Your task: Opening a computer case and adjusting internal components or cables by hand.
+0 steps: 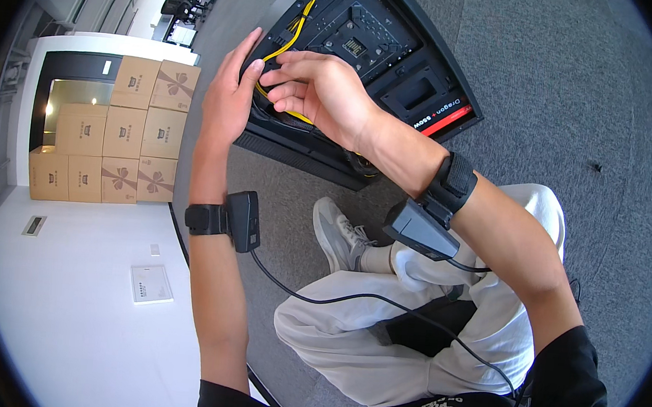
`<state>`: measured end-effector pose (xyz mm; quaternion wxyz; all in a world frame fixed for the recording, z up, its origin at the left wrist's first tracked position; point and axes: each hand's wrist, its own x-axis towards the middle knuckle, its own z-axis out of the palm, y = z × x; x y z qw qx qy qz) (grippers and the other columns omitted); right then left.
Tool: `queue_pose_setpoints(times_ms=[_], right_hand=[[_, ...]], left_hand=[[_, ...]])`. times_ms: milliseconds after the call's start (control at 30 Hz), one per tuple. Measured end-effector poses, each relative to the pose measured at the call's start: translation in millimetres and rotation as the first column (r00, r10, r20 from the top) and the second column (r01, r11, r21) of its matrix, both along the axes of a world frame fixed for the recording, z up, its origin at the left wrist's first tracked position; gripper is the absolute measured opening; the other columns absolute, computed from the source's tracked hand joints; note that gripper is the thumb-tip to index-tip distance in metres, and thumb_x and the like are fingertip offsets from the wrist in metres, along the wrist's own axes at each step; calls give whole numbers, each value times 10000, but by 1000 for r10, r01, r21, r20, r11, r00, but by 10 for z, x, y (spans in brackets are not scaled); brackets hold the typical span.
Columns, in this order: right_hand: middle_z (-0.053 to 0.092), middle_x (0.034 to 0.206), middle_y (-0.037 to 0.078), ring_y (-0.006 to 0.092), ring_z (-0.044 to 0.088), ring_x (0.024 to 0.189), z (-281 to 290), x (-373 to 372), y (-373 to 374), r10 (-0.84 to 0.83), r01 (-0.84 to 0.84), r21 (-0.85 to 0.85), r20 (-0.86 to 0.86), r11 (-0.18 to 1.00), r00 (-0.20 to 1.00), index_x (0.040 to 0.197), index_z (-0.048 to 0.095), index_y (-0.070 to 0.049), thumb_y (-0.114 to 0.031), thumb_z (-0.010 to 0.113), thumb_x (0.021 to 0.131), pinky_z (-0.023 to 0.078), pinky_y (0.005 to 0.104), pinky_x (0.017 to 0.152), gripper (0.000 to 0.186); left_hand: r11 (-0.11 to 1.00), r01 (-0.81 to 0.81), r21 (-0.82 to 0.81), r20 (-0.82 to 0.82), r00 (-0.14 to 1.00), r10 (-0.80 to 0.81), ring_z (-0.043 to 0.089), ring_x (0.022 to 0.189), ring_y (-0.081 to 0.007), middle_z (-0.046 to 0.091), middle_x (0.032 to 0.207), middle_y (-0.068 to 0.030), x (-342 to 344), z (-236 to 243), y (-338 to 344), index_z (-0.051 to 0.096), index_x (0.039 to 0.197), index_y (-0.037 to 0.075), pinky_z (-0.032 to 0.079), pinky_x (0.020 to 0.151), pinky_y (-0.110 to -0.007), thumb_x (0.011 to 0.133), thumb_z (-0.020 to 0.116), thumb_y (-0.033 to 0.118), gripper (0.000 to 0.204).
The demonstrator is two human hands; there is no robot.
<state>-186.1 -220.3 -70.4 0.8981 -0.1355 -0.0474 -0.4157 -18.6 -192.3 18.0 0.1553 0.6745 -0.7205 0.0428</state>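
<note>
Left hand (229, 96): fingers straight and together, palm pressed flat against the left edge of the open computer case (368, 61). Grips nothing; the fingertips just touch the yellow cable (292, 34).

Right hand (321, 90): reaches across from the right, fingers curled in toward the yellow cable at the case's left rim. Cannot tell whether the fingers actually pinch the cable or only rest on it. The two hands meet fingertip to fingertip there.

Yellow cable: runs from the far upper part of the case down its left side, passes under both hands and loops out below the right palm.

Case: black, lying on the grey carpet (565, 84) with its open side up. Inside, a dark board far centre and a black box with a red stripe (433, 109) at the near right corner. Wide bare carpet to the right and far side.

Near the case: the person's grey shoe (339, 235) and bent legs in pale trousers (377, 337). Each wrist carries a black strapped device with a cord.

Left of the carpet edge: white floor (65, 313) and stacked cardboard boxes (117, 130), well apart from the hands.
</note>
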Motion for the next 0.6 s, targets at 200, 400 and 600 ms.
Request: queue_pose_setpoints(times_ms=[200,400,600], right_hand=[[673,1009,162,198,664,831,21,5,12,-33,33,-33,-12,999,999,1259,506,77,-37,498,983,558,328,793,299],[654,1030,138,189,651,836,33,18,29,-32,32,59,-2,998,999,1223,527,68,-28,476,983,557,321,800,263],[641,1056,138,188,641,867,26,40,-13,-3,-2,88,66,996,998,1179,553,67,-58,483,988,553,312,823,238]], left_hand=[[1000,23,-5,2,1000,-23,534,1330,-290,555,1448,-107,30,-12,-1,517,1472,205,408,1088,-362,1033,495,311,452],[1000,21,-5,-5,1000,-21,533,1330,-292,557,1445,-109,13,-16,13,520,1469,213,407,1089,-367,1032,506,300,446],[999,33,-16,15,999,-33,530,1334,-295,553,1449,-114,21,2,12,518,1470,214,404,1094,-367,1030,513,277,444]])
